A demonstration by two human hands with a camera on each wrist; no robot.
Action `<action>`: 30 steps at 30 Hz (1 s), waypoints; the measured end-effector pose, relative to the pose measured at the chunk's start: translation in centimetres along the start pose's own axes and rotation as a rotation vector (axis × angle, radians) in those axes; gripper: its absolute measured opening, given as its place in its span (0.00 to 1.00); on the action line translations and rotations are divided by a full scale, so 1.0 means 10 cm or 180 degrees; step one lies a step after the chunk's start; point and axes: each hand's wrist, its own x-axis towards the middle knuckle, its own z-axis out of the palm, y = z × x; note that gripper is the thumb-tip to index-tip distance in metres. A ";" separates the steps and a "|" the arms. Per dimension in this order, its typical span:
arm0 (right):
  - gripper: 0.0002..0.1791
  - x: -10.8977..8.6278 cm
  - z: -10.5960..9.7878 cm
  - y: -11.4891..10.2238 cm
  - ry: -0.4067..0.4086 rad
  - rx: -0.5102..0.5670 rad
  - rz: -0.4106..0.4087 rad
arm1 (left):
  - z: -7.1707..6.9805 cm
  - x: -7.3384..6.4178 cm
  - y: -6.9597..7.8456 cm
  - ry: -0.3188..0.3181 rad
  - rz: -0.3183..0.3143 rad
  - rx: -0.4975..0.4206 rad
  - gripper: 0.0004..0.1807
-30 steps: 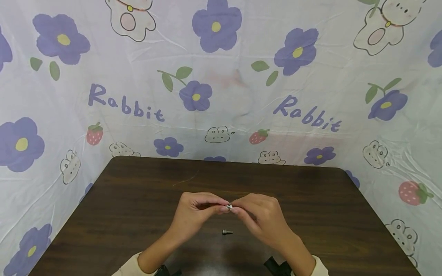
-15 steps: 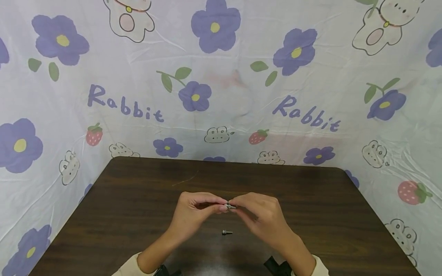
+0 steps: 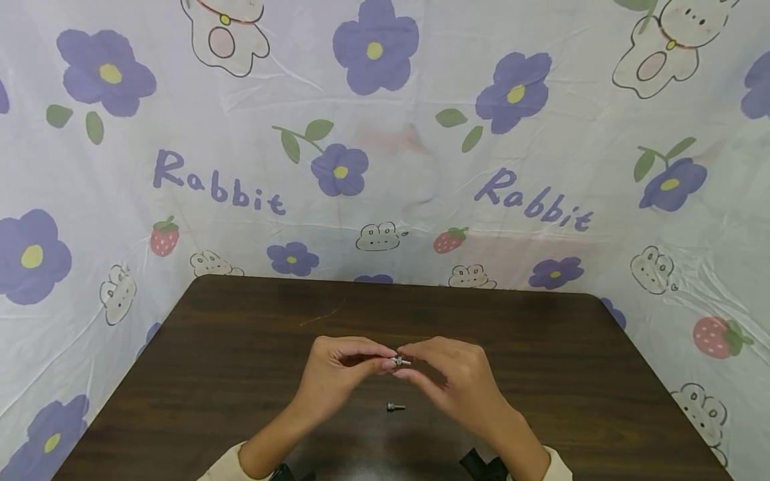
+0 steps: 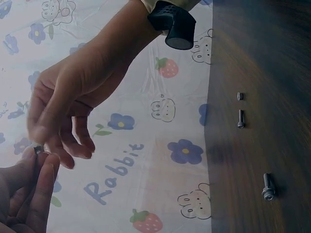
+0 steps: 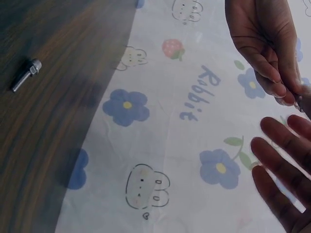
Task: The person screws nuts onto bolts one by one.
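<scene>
My left hand pinches a small silver bolt between thumb and forefinger, its shank pointing right. Around the bolt's free end, the thumb and forefinger of my right hand stand apart, fingertips close above and below it. In the right wrist view the other fingers of the right hand are spread and fairly straight. Only a glint of the held bolt shows in the left wrist view, its head hidden by the left fingers.
On the dark wooden table, a bolt with a nut on it lies just below the hands. The left wrist view also shows a loose nut and another bolt. A printed cloth hangs behind the table.
The right thumb and forefinger, close together on the bolt's end a second ago, have parted, and more of its shank shows. The left hand keeps its grip in nearly the same place.
</scene>
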 end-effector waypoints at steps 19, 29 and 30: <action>0.10 0.00 0.01 0.01 0.0179 0.0064 -0.0291 | 0.02 -0.01 0.01 -0.0022 -0.0026 -0.0153 0.06; 0.13 0.01 0.00 -0.01 0.0111 -0.0038 -0.0113 | 0.00 0.00 0.00 0.0018 0.0038 0.0008 0.06; 0.14 0.00 0.00 -0.01 0.0106 -0.0045 -0.0095 | 0.00 0.00 0.00 0.0027 0.0036 0.0025 0.06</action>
